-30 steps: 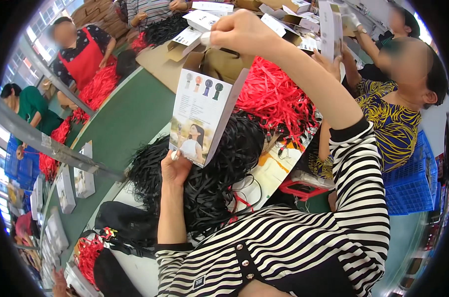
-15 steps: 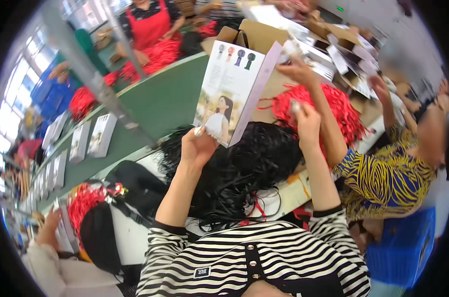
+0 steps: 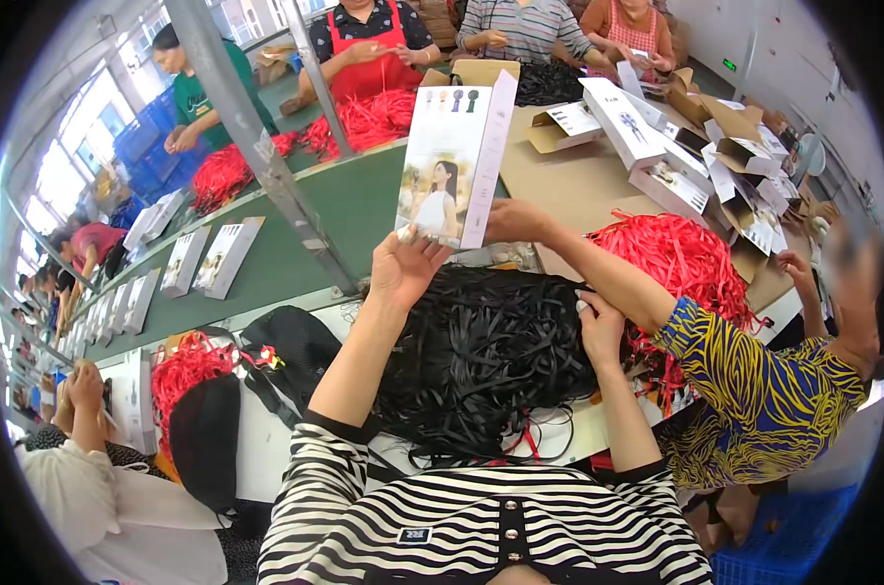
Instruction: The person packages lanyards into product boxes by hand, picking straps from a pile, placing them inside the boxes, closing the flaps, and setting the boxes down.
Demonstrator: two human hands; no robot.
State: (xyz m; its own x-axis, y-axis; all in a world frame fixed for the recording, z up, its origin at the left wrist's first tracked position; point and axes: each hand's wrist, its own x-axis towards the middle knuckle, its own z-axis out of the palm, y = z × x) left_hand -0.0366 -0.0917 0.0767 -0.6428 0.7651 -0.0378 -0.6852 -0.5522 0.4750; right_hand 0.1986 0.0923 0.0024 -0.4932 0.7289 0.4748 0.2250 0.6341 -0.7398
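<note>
My left hand (image 3: pixel 408 271) is closed round the lower end of a tall white carton (image 3: pixel 451 161), holding it up and slightly tilted. Printed on the carton are small handheld fans and a person in white. Below it lies a large heap of thin black straps (image 3: pixel 481 351). At the right edge of this heap is my right hand (image 3: pixel 600 330), its fingers curled in among the black strands, with a pale cover on the thumb. A co-worker's forearm (image 3: pixel 569 249) reaches in from the right, and their hand is partly hidden behind the carton.
A heap of red straps (image 3: pixel 671 263) lies to the right, beyond it opened white cartons (image 3: pixel 647 146). Several cartons (image 3: pixel 229 255) stand along the green conveyor belt (image 3: pixel 305 249), which a grey post (image 3: pixel 256 146) crosses. A black bag (image 3: pixel 291 341) lies left of my arm. Co-workers surround the tables.
My right hand has come down from above the straps to the heap's right edge. The carton stays in my left hand. The co-worker's arm has moved left, toward the carton.
</note>
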